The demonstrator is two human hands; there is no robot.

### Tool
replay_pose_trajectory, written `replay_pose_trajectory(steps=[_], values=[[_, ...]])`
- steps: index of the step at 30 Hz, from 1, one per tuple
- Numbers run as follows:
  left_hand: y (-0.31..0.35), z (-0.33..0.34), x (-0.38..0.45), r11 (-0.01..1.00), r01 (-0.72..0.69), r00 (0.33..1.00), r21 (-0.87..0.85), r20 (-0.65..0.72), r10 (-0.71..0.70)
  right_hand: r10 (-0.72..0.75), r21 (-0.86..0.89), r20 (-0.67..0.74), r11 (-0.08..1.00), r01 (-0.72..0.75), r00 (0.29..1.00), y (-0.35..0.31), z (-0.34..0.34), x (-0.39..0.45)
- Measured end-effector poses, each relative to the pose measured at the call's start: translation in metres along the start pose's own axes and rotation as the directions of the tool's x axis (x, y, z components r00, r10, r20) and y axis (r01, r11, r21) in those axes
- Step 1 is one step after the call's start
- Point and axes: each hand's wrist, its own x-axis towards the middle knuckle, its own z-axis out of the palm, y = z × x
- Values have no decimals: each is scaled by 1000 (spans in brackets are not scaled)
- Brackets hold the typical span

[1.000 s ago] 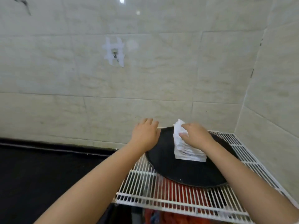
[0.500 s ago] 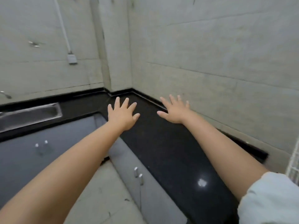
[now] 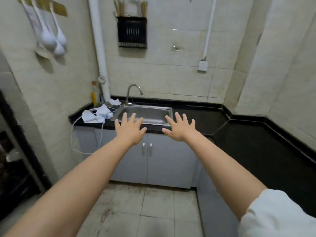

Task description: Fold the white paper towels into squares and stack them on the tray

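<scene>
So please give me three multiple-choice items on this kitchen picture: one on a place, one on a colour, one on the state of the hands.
1. Where do the crumpled white paper towels lie?
A. in the sink
B. on the counter left of the sink
C. on the floor

2. What colour is the countertop?
A. black
B. white
C. grey

3. How are the left hand and right hand?
A. both grip a towel
B. one holds the faucet
C. both spread, holding nothing

Answers:
1 B: the towels sit on the counter beside the sink, left of it.
2 A: the surface is glossy black.
3 C: the fingers are straight and apart, with nothing in them.
</scene>
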Motion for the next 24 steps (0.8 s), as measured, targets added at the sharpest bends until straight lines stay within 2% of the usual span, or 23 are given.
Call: replay_pose_trajectory(steps=[6, 11, 19, 24], values=[[-86, 4, 115, 974, 226, 973, 20, -50, -225, -199, -21, 27, 980, 199, 980, -52, -17, 166], [-159, 30, 187, 929, 369, 929, -6, 0, -369, -334, -26, 78, 941, 337, 939, -111, 1, 274], [-296, 94, 328, 904, 428, 899, -11, 106, -424, -362, 2, 129, 931, 365, 923, -211, 47, 447], [-353, 140, 402, 902, 432, 879, -12, 228, -418, -391, 12, 229, 917, 399, 891, -265, 92, 535]])
